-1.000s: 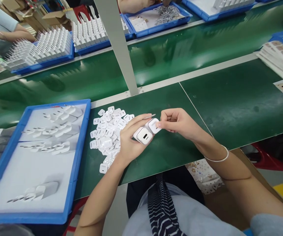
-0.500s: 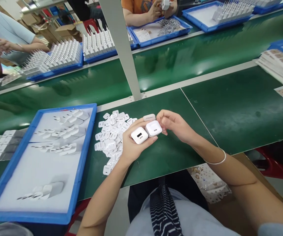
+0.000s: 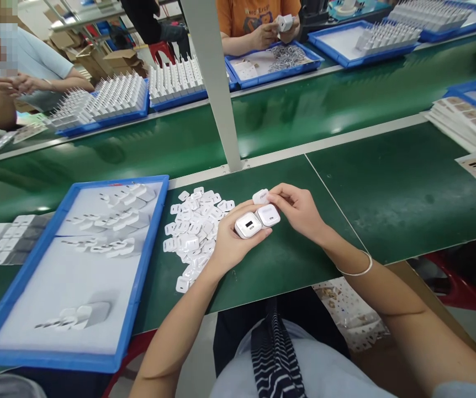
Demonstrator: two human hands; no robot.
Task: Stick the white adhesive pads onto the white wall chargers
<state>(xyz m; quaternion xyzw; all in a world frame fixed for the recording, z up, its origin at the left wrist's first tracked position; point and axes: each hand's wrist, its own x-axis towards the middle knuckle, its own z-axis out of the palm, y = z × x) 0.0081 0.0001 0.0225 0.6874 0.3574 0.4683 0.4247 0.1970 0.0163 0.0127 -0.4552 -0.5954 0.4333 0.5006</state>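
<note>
My left hand (image 3: 236, 243) is closed around two white USB chargers, side by side with their port faces up. The nearer charger (image 3: 248, 225) has a wide black port and a narrow slot; the other charger (image 3: 268, 215) shows one narrow slot. Just beyond them, my right hand (image 3: 298, 210) pinches the right edge of a small white rounded-square piece (image 3: 260, 197) with faint print on it. This piece is close to my left fingertips; I cannot tell if they touch it. Left of my left hand lies a loose pile of similar white pieces (image 3: 192, 221) on the green table.
A blue-rimmed tray (image 3: 161, 221) with rows of white chargers, prongs pointing left, stands at the left. A grey post (image 3: 221, 110) rises at the table's back edge. Label sheets (image 3: 465, 121) lie at the far right. Across the divider, two people handle small items beside charger trays.
My right fingers have closed on the edge of the small white piece, which has tilted up a little. The chargers remain in my left hand. The view has shifted slightly.
</note>
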